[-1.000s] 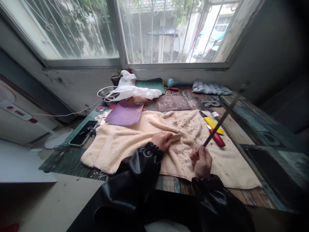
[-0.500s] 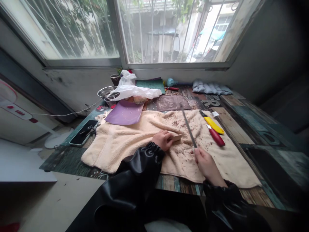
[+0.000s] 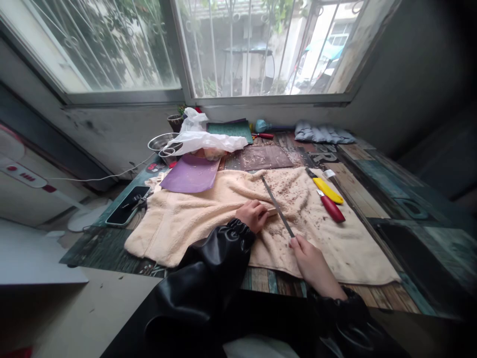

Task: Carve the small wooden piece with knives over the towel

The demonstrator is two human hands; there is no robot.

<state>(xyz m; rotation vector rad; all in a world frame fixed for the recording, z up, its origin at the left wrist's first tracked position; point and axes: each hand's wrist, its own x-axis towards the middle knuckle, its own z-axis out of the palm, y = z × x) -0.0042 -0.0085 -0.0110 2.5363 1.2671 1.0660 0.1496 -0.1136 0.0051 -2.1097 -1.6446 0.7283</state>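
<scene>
My left hand (image 3: 252, 216) is closed on a small pale wooden piece (image 3: 273, 212), pressing it down on the beige towel (image 3: 179, 219). Most of that piece is hidden under the fingers and behind the tool. In my right hand (image 3: 307, 256) is a long, thin, dark file (image 3: 278, 206), gripped at its near end. It slants away to the upper left and crosses the end of the wooden piece; whether the two touch I cannot tell. Brown shavings are scattered over the towel around both hands.
Right of the hands lie a yellow-handled knife (image 3: 327, 190) and a red-handled knife (image 3: 331, 206). A purple sheet (image 3: 190, 174), white plastic bag (image 3: 212, 141) and metal bowl (image 3: 158, 142) are behind. A phone with keys (image 3: 126, 206) lies at left.
The file has swung left and dropped across the end of the wooden piece, as my right hand shifted slightly left and down. My left hand stays in place on the piece.
</scene>
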